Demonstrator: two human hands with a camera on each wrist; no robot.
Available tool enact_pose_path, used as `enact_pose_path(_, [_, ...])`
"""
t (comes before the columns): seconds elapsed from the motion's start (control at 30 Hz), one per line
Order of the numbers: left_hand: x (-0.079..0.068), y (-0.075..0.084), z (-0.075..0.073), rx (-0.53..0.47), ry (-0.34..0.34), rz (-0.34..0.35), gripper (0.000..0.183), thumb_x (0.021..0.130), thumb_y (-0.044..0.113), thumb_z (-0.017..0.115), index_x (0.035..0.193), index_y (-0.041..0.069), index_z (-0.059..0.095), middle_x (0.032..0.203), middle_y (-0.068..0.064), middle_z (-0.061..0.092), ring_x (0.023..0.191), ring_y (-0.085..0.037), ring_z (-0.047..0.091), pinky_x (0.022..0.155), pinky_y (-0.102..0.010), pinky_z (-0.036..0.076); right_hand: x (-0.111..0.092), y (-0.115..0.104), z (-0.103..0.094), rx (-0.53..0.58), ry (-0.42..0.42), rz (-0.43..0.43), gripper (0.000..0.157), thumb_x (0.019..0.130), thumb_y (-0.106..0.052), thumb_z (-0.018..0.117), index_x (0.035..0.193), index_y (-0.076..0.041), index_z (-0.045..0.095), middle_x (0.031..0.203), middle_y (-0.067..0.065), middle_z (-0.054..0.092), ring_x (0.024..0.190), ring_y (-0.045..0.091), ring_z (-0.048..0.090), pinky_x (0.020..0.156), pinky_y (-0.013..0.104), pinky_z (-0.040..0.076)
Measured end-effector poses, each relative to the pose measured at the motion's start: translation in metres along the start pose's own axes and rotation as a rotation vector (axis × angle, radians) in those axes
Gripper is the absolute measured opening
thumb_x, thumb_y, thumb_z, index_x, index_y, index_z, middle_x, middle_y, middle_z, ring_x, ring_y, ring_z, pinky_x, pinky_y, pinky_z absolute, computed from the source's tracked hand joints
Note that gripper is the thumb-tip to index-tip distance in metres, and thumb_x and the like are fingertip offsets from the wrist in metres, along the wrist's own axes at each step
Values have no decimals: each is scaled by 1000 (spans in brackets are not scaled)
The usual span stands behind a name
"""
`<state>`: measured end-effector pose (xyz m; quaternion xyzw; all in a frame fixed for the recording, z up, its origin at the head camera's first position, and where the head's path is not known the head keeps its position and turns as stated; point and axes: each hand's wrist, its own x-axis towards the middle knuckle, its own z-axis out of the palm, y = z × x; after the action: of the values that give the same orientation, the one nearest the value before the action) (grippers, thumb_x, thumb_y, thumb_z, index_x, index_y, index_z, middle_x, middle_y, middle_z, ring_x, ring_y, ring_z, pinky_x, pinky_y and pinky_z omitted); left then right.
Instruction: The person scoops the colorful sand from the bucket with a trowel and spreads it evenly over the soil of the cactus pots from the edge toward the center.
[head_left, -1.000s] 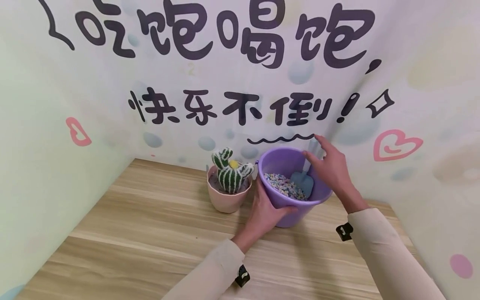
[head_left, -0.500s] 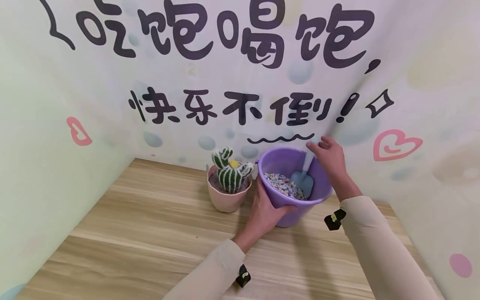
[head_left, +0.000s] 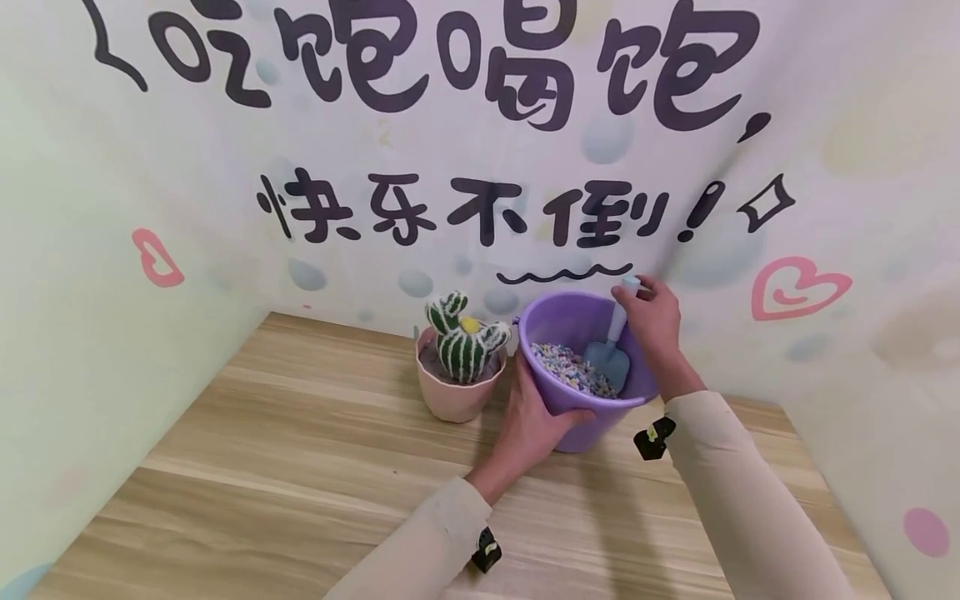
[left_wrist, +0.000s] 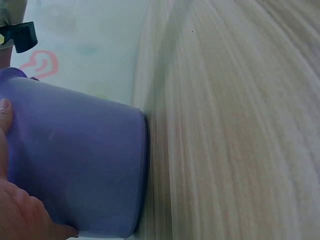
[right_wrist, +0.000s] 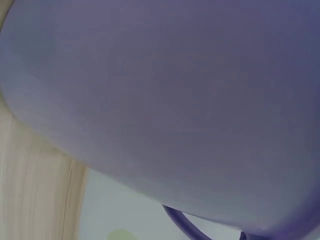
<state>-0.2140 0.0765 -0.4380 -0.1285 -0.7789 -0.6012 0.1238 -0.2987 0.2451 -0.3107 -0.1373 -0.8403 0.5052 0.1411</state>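
A purple bucket (head_left: 581, 429) stands on the wooden table, partly filled with small pastel granules (head_left: 558, 367). My left hand (head_left: 528, 421) grips its near left side, thumb across the front and fingers round the side. In the left wrist view, the left hand (left_wrist: 22, 210) lies against the bucket wall (left_wrist: 80, 150). A blue toy shovel (head_left: 609, 360) leans inside, blade on the granules and handle rising past the back right rim. With thumb and fingers, my right hand (head_left: 654, 321) holds the handle near its top. The bucket's outer wall (right_wrist: 160, 100) fills most of the right wrist view, which hides that hand.
Just left of the bucket stands a pink pot (head_left: 457, 400) with a knitted-looking cactus (head_left: 461, 350), close to my left fingers. A printed wall cloth (head_left: 420, 275) rises right behind both. The bucket's purple carrying handle (right_wrist: 182, 222) hangs at its far side.
My right hand has drawn in from a wide spread over the handle's top to a hold on the handle, its wrist lower and further left. Bucket, shovel and left hand stay put.
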Motion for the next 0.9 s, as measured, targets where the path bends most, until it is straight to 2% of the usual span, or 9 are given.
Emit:
enact_pose_path(0.23, [1,-1,0,5,-7,-2,136,64,47,88,155,27,-11,162,-2,11,146,-20,19,117,-40,25,-1,8,1,-57,0,-40,53,92,-44,62,131,-9,57,127,14,59,112,25,55,88,31,47])
enact_pose_path(0.47, [-1,-2,0,3,-5,-1,135,65,46,89,155,27,-10,162,-4,11,146,-22,20,117,-42,27,-5,15,0,-165,-47,-109,57,96,-48,51,134,-4,48,127,21,59,112,33,57,89,41,49])
enact_pose_path(0.7, [0,0,0,-2,-7,-4,135,65,45,89,155,28,-10,162,-3,12,146,-22,21,117,-41,27,-5,17,-1,-229,42,-145,53,99,-44,48,129,0,51,121,23,62,106,35,58,89,45,47])
enact_pose_path(0.9, [0,1,0,4,-9,-17,136,65,43,89,155,26,-10,163,-3,10,147,-21,19,118,-40,24,-6,17,-3,-250,44,-142,57,98,-47,47,129,1,50,119,23,61,104,36,58,88,45,47])
